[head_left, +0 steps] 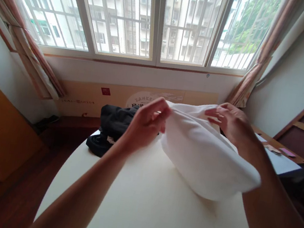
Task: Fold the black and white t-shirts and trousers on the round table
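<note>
The cloth (205, 156) is plain white; the bundle (115, 119) black; the cabinet (0, 133) orange-brown.

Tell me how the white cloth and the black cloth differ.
The white cloth is held up between the left hand and right hand; the black cloth lies on the table. The white cloth hangs loosely spread; the black cloth is bunched. Both are fabric.

From my remote seat I take this for a room in a home: pinkish curtains (34, 58) gathered at both sides of a wide barred window (158, 23), apartment-style buildings (134, 1) outside, an orange-brown cabinet (4, 126) on the left, dark reddish floor (26, 179), and a rounded white surface (133, 202).
</note>
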The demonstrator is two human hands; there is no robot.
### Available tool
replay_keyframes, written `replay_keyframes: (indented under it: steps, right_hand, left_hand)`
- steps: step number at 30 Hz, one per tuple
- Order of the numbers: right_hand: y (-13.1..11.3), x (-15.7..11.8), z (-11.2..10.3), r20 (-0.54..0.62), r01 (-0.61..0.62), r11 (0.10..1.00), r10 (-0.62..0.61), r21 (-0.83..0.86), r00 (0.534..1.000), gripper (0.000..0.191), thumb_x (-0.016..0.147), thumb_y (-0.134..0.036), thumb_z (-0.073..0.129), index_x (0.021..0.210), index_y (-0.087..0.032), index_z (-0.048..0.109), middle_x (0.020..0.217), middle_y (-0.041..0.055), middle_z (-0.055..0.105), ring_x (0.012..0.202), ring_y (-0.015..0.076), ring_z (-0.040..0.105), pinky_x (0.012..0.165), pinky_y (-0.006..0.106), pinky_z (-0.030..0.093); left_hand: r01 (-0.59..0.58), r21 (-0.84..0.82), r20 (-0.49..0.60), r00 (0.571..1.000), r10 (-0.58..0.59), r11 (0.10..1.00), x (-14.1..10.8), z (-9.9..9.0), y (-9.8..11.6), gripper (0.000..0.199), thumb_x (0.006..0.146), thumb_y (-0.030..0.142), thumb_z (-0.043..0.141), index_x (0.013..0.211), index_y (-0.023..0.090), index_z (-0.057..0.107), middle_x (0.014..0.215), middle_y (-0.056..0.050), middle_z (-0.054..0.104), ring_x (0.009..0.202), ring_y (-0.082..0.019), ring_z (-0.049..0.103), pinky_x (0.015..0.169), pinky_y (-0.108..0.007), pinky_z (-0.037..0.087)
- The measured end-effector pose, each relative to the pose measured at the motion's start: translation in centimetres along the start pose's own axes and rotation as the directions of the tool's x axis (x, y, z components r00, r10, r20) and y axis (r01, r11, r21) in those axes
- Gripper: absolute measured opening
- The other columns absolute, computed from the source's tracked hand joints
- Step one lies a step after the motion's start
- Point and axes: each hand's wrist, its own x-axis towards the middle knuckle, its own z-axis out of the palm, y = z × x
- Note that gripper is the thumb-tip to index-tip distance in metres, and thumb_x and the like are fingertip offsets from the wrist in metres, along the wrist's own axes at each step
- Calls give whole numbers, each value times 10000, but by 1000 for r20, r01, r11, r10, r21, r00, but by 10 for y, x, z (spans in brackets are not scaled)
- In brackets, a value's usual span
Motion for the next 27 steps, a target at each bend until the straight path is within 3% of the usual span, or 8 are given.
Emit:
replay_keyframes:
  steps: [2, 4, 8, 12, 16, 21, 25, 27]
  right_hand:
    - [9, -4, 3, 298, -27, 963, 110, -270, 948, 317, 890, -510, 727, 1011, -223, 665, 1275, 100, 728, 1207, 270, 650, 1000, 349, 513]
    - [18, -8, 11, 508, -7, 863, 304, -505, 806, 541, 848, -598, 765, 1228, -224, 674, 1360, 116, 698, 1242, 298, 636, 985, 336, 512]
    - [51, -13, 52, 581, 110, 632, 610, -767, 539, 709, 717, -620, 869, 1277, -222, 690, 1185, 86, 755, 1042, 286, 698, 821, 310, 519]
    - [73, -21, 89, 607, 276, 567, 556, -776, 567, 280, 896, -478, 708, 963, -209, 752, 1034, 80, 756, 889, 236, 673, 706, 292, 453]
    - [75, -33, 102, 631, 289, 573, 590, -767, 504, 446, 777, -626, 793, 969, -231, 715, 975, 50, 731, 857, 240, 645, 663, 285, 414]
    - [71, -34, 96, 704, 352, 618, 532, -703, 470, 266, 887, -409, 664, 730, -207, 595, 729, 4, 606, 683, 171, 530, 609, 281, 342]
    - [49, -11, 57, 629, 161, 799, 313, -579, 711, 433, 959, -589, 532, 787, -198, 603, 749, 4, 600, 688, 161, 518, 622, 267, 380]
    - [33, 0, 30, 545, 91, 798, 318, -596, 776, 482, 919, -663, 586, 846, -189, 644, 768, 15, 632, 708, 174, 549, 634, 271, 407]
  left_hand:
    - [76, 290, -160, 987, -30, 954, 11, -30, -11, 240, 984, 365, 549, 801, 211, 564, 696, 16, 609, 665, -155, 583, 650, -261, 431]
    - [175, 483, -201, 976, -86, 858, 18, -53, -30, 192, 950, 320, 555, 794, 210, 581, 715, 6, 638, 701, -171, 585, 660, -265, 410]
    - [263, 539, -178, 964, -197, 800, 21, -70, -65, 173, 907, 314, 556, 765, 217, 570, 700, 6, 615, 665, -169, 537, 616, -275, 350]
    - [388, 390, -333, 905, -265, 835, 22, -68, -76, 194, 919, 357, 513, 778, 225, 528, 610, 26, 473, 563, -154, 421, 555, -285, 284]
    - [432, 355, -381, 877, -293, 829, 27, -72, -80, 214, 934, 390, 501, 799, 226, 526, 619, 22, 477, 559, -154, 413, 551, -281, 289]
    - [459, 561, -400, 879, -260, 689, 27, -87, -97, 217, 946, 380, 512, 818, 221, 589, 708, -22, 604, 708, -208, 557, 668, -294, 391]
    - [556, 625, -426, 831, -356, 548, 23, -98, -103, 183, 873, 360, 614, 760, 217, 599, 784, -62, 666, 787, -256, 622, 727, -323, 445]
    - [588, 619, -446, 809, -383, 521, 21, -103, -91, 206, 819, 394, 678, 736, 215, 620, 774, -64, 672, 786, -264, 634, 730, -328, 465]
